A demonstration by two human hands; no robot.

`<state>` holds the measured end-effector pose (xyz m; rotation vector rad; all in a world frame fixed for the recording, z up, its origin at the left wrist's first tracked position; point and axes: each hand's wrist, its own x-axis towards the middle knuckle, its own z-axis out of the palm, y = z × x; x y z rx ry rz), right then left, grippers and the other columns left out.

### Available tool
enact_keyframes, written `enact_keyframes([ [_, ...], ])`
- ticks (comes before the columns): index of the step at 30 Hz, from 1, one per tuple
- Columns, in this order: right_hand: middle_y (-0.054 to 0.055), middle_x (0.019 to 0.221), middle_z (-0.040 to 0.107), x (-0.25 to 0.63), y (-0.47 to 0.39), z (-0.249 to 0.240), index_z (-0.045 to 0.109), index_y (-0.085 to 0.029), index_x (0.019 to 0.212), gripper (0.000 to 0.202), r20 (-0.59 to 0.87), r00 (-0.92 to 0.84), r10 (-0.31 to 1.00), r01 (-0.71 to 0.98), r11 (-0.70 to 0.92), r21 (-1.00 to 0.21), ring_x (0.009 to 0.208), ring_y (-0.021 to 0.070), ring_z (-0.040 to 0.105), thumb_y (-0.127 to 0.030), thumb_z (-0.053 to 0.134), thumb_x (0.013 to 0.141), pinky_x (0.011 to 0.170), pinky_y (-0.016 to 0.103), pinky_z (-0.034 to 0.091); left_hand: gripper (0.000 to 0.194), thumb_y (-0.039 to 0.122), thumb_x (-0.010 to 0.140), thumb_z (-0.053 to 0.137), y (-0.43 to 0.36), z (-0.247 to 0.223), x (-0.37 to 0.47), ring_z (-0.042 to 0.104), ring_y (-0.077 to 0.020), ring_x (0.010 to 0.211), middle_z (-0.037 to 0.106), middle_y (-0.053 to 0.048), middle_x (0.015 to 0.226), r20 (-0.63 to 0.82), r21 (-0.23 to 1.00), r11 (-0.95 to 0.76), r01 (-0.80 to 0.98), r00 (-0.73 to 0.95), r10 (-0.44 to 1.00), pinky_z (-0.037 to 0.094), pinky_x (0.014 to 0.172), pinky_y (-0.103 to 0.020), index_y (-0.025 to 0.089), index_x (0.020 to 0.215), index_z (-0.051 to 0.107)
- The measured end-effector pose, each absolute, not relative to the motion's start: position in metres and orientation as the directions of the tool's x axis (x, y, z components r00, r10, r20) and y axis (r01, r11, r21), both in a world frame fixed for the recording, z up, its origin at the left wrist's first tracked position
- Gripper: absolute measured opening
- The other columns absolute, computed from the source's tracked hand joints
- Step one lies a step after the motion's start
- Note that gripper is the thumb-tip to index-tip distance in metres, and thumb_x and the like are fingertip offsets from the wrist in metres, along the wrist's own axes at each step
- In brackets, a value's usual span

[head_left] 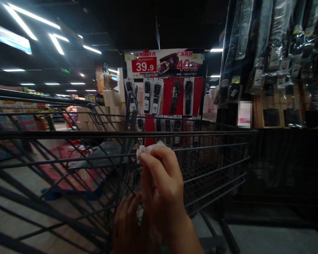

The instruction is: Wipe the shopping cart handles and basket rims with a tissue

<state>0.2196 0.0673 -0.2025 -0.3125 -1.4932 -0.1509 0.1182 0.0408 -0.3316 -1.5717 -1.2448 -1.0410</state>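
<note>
White wipe in right hand: pinches it between bent fingers, up at a side wire of the cart, just below the top rail. Lower down, left hand, dim and shadowed, just beside right forearm and close to the lower wires; fingers slightly curled, but cannot tell whether grasping anything. Stretches wide to both sides, dark bars bending outward.

Beyond, straight ahead, belts in pale packs on a red and white rack, beneath a sign; reads 39.9 and 49.9. To the left, through the bars, grey flap, pink packs on a blue pallet, and farther back stacked boxes. To the right, wrapped goods, hanging in shiny clear plastic, too dim to identify. Overhead, bright strip lights against black ceiling. Below, grey floor, partly hidden.
</note>
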Motion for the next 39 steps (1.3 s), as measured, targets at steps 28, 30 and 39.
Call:
enact_keyframes([
  [28,0.008,0.098,0.063,0.245,0.046,-0.261,0.062,-0.016,0.111,0.03,0.973,0.105,0.207,0.408,0.883,-0.233,0.09,0.0167,0.063,-0.003,0.05,0.087,0.076,0.028,0.057,0.067,0.027,0.082,0.059,0.021,-0.329,0.103,0.043,-0.0349,0.125,0.049,-0.021,0.13,0.957,-0.165,0.105,0.981,0.133,0.256,0.028,0.112,-0.06,0.016,0.144,0.038],
  [30,0.01,0.102,0.063,0.228,0.047,-0.253,0.06,-0.014,0.119,0.032,0.978,0.086,0.191,0.353,0.912,-0.209,0.094,0.0184,0.063,-0.007,0.048,0.091,0.078,0.03,0.058,0.061,0.028,0.084,0.056,0.025,-0.332,0.098,0.043,-0.0339,0.127,0.049,-0.021,0.129,0.958,-0.21,0.122,0.97,0.179,0.224,0.029,0.112,-0.058,0.014,0.141,0.041],
  [39,0.011,0.091,0.065,0.203,0.056,-0.273,0.063,-0.011,0.11,0.026,0.977,0.032,0.21,0.348,0.914,-0.208,0.084,0.0189,0.061,-0.008,0.043,0.095,0.07,0.032,0.057,0.054,0.024,0.085,0.053,0.023,-0.333,0.091,0.041,-0.0315,0.13,0.049,-0.019,0.128,0.957,-0.224,0.076,0.972,0.205,0.205,0.026,0.115,-0.056,0.014,0.137,0.044],
])
